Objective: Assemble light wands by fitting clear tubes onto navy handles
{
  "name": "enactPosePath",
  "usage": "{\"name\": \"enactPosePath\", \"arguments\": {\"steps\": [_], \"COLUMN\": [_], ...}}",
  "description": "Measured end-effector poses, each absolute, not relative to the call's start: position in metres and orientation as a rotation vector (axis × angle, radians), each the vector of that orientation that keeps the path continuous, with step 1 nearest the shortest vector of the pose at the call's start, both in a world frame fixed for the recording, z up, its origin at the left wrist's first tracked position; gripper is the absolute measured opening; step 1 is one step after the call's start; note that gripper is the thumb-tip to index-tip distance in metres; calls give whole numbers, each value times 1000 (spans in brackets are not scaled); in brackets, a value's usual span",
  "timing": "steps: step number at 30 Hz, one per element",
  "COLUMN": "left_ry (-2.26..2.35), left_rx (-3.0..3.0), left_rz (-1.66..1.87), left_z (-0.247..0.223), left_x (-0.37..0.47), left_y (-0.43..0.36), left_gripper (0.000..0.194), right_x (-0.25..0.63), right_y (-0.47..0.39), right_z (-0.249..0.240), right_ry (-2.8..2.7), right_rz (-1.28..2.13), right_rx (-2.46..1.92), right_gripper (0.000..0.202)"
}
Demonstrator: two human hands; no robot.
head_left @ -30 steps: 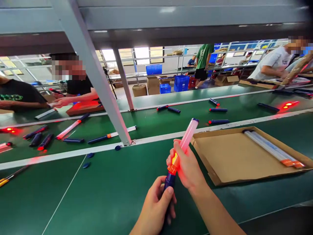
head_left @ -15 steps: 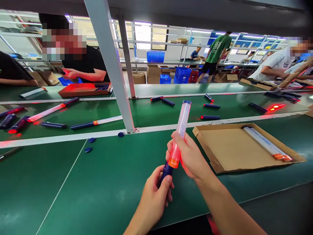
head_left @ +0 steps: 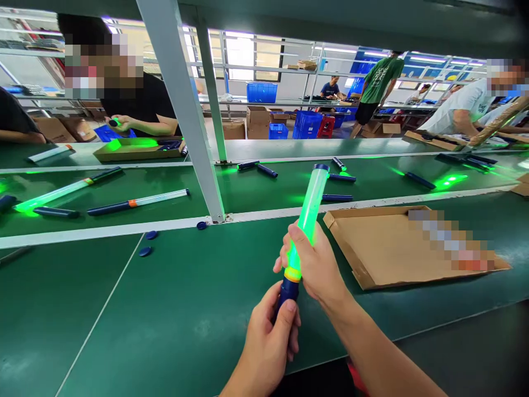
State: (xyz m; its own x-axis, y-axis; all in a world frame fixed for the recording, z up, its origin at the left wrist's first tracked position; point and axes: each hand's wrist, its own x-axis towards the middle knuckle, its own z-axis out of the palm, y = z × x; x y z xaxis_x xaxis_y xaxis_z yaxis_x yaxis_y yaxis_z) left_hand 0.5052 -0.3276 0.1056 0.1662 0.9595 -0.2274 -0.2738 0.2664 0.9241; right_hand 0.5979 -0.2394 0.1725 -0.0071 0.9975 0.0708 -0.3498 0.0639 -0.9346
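Note:
Upright and slightly tilted to the right, a light stick (head_left: 314,196) glows green between my hands. It has a dark blue cap on top, a clear tube and a yellow-lit ring above its dark blue handle (head_left: 288,289). My left hand (head_left: 266,333) is closed around the handle, thumb along its front. Wrapped round the lower tube, just above the ring, is my right hand (head_left: 316,262). The handle's lower end is hidden in my left palm.
A shallow cardboard tray (head_left: 384,253) lies at right, its contents blurred. Small blue caps (head_left: 145,252) sit at left. Beyond the white rail, the belt carries dark handles (head_left: 338,198) and a light stick (head_left: 138,202). A metal post (head_left: 185,110) rises left of centre. Co-workers sit opposite.
The light in the stick has turned from red to green, as have the other lights around. Pieces on the belt have shifted left. Both hands keep their hold, with little movement.

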Motion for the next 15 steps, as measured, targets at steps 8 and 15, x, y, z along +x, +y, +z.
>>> {"name": "enactPosePath", "arguments": {"steps": [8, 15], "left_ry": [733, 715], "left_rx": [671, 772], "left_rz": [1033, 967], "left_z": [114, 106], "left_x": [509, 489], "left_y": [-327, -318], "left_gripper": [36, 39], "right_x": [601, 607], "right_y": [-238, -239], "right_z": [166, 169], "right_ry": [-969, -1020], "right_rz": [1539, 1602], "right_rx": [-716, -632], "right_gripper": [28, 25]}}
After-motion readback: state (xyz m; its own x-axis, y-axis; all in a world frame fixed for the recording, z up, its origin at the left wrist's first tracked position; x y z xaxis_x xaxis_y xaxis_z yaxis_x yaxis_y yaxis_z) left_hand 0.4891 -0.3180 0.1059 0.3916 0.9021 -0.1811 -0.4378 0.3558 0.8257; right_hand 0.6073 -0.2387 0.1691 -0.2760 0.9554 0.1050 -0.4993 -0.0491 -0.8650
